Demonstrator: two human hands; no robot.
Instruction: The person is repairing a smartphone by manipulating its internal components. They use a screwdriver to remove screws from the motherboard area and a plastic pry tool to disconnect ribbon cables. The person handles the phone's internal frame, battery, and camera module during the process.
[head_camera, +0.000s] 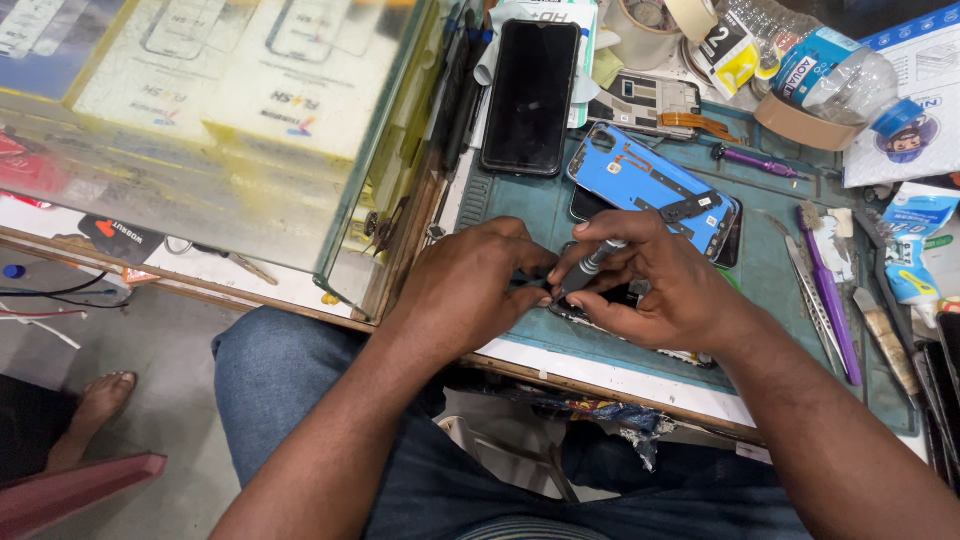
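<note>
Denim-clad knees (300, 400) nearest camera. Right hand (660, 290) gripping grey precision screwdriver (592, 268), tip bearing down on opened phone (625, 305) on teal repair mat (770, 260). Left hand (470, 290) pinching, steadying phone. Blue back cover (650, 180) already off; screw work seemingly ongoing. Glass counter (220, 130) left, cluttered bench.

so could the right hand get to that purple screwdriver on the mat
Probably yes: the purple screwdriver lies in the open on the green mat, nothing on top of it. But the right hand is holding a grey screwdriver.
</note>
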